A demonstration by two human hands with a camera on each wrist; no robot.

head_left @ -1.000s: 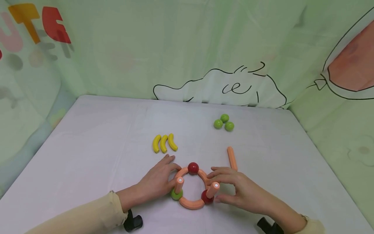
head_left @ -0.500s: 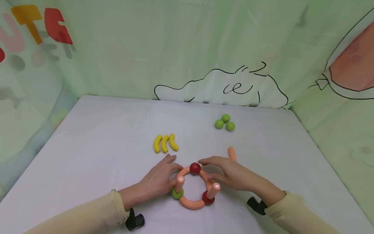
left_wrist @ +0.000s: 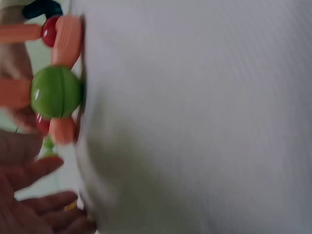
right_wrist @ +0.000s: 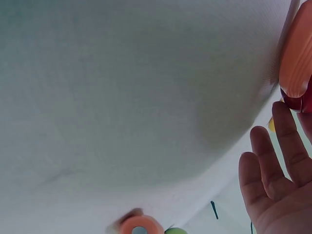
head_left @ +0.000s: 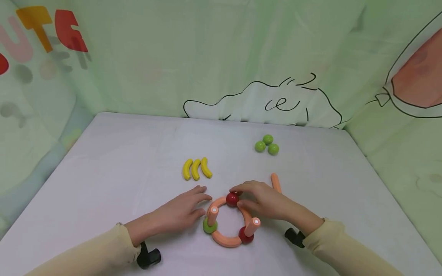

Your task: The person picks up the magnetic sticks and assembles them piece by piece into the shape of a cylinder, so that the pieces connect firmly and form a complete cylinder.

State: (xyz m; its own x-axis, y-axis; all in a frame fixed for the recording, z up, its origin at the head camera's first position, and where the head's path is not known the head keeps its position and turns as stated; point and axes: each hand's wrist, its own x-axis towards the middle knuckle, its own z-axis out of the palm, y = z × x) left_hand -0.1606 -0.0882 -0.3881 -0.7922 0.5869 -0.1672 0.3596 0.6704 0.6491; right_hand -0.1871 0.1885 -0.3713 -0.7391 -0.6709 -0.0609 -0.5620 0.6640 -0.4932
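Observation:
A ring of curved orange pieces [head_left: 226, 240] joined by balls lies on the table. My right hand [head_left: 260, 199] pinches the red ball [head_left: 232, 199] at the ring's back between thumb and index finger; its other fingers extend past a curved piece [right_wrist: 296, 58] in the right wrist view. To the left of the ring, my left hand [head_left: 183, 209] is held with fingers spread, nothing in it, its thumb close to the green ball [left_wrist: 56, 92]. Orange sticks [head_left: 212, 216] stand upright on the green ball and on the front right red ball [head_left: 246, 237].
Three yellow toy bananas [head_left: 196, 169] lie behind the left hand. Farther back on the right are three green balls [head_left: 267, 145]. A loose orange stick [head_left: 276, 182] lies behind the right hand, which partly covers it. Fabric walls [head_left: 221, 57] enclose the white table [head_left: 121, 161].
My right hand has moved from the ring's right side up to the back red ball and taken hold of it. The left hand has drawn slightly left, off the ring.

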